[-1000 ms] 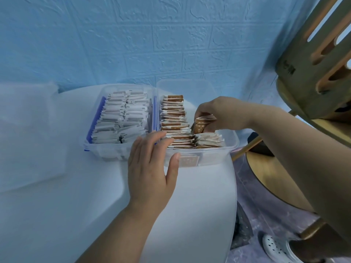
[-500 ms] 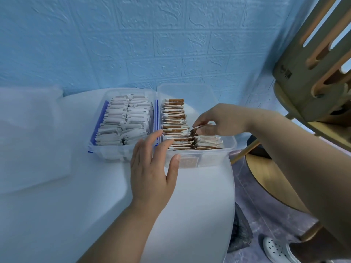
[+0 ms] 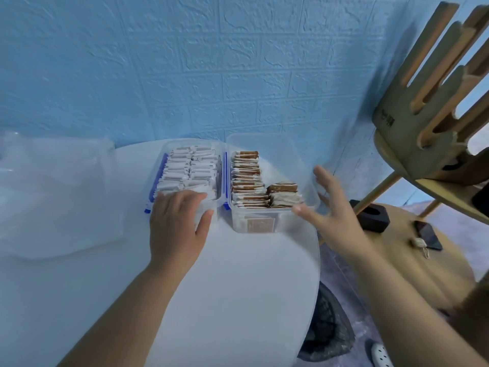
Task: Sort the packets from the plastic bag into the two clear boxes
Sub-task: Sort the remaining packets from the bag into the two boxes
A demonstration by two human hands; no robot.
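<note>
Fingers point(image 3: 321, 176) of the right hand point(image 3: 336, 221) spread empty beside the right box point(image 3: 264, 144) at the table's point(image 3: 238, 274) far edge. The left hand point(image 3: 174, 229) lies flat on the left box point(image 3: 215, 213). Packets point(image 3: 246, 181) fill both, so a gentle, level push seems best.

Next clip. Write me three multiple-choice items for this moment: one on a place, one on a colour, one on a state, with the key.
1. The plastic bag lies: A in a box; B left of the left box; C on the floor.
2. The packets in the left box are: A brown; B green; C white.
3. The right hand is: A open, empty; B gripping a packet; C out of view.
Key: B, it lies on the table beside that box; C, white rows fill it; A, its fingers are spread.
</note>
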